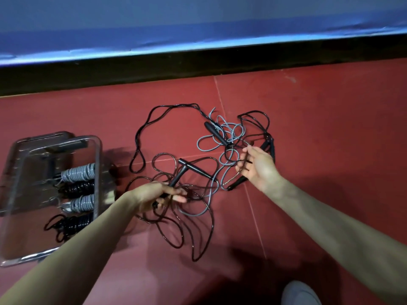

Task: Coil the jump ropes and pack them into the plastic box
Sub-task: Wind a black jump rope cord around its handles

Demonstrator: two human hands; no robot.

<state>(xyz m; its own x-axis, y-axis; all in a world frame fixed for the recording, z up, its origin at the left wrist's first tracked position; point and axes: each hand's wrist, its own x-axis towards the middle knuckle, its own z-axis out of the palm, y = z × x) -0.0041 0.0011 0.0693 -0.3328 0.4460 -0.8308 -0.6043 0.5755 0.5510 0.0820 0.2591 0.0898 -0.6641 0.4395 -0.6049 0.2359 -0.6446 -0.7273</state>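
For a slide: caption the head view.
Left hand grips a black handle, right hand a cord; four coiled ropes in the plastic box.

We can't read any text, label, brand or number; plastic box (98, 164) and jump ropes (195, 168) show no legible marks.

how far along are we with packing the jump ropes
Done: four coiled ropes lie in the plastic box. In hand: the left hand grips a black handle; the right hand is among the loose ropes. Left: those ropes on the red floor need coiling and packing.
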